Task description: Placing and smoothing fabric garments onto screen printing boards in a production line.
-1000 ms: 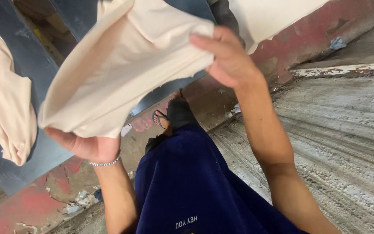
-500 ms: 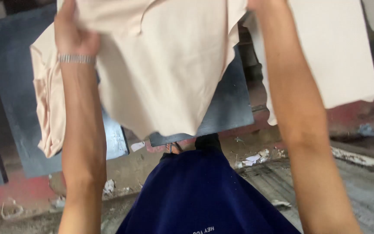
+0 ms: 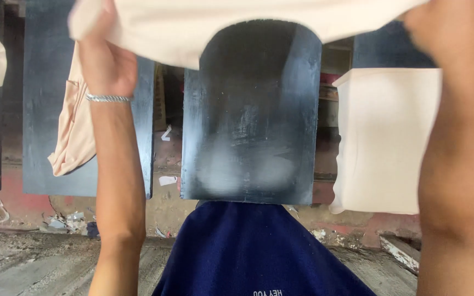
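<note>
Stretching across the top of the view, the cream garment [image 3: 237, 24] hangs from both raised hands, its lower edge over the rounded top of the dark board [image 3: 250, 115]. The left hand [image 3: 105, 60], left of the board, has its fingers closed on the garment's left edge, a silver bracelet [image 3: 108, 98] on the wrist. The right hand [image 3: 448, 38], right of the board, is blurred; its fingers seem to grip the right edge, though I cannot tell for sure. Another cloth [image 3: 385, 140] covers the board's right neighbour. A navy shirt [image 3: 253, 252] lies below the board.
</note>
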